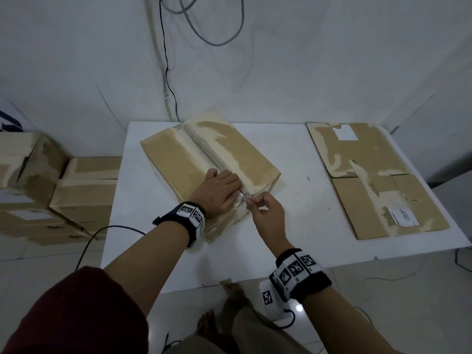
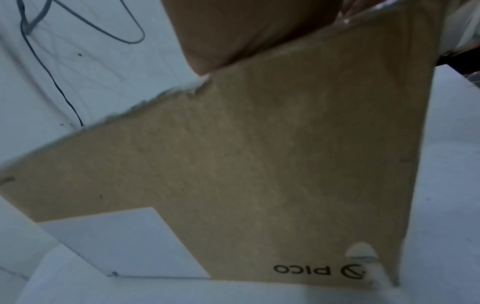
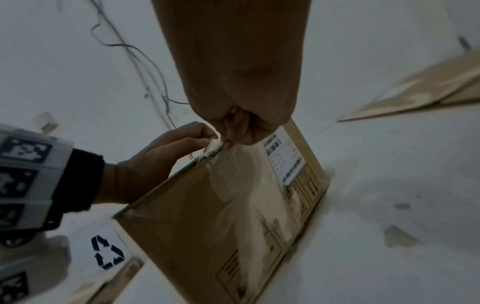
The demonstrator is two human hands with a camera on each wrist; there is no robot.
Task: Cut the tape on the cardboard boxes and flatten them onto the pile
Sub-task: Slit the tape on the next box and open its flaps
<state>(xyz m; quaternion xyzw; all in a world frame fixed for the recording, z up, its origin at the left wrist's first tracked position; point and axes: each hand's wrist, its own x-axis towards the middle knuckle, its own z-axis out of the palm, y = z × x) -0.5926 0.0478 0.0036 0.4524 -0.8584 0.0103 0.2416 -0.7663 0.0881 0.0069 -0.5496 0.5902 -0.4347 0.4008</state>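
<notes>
A taped cardboard box (image 1: 178, 162) lies on the white table (image 1: 293, 231), with a clear tape seam (image 1: 212, 159) along its top. My left hand (image 1: 229, 195) rests on the box top by the near end of the seam, fingers lying along the tape. In the left wrist view only its palm (image 2: 246, 30) shows above the box side (image 2: 259, 164). My right hand (image 1: 251, 203) pinches a small pale piece (image 1: 246, 199) at the seam's near edge; blade or tape end, I cannot tell. The right wrist view shows both hands (image 3: 239, 131) (image 3: 166, 156) meeting at the box corner (image 3: 213, 150).
A flattened cardboard box (image 1: 378, 180) lies on the right side of the table. Several taped boxes (image 1: 51, 190) are stacked on the floor at the left. Cables (image 1: 204, 26) hang on the wall behind. My bare feet (image 1: 229, 292) stand at the table's front edge.
</notes>
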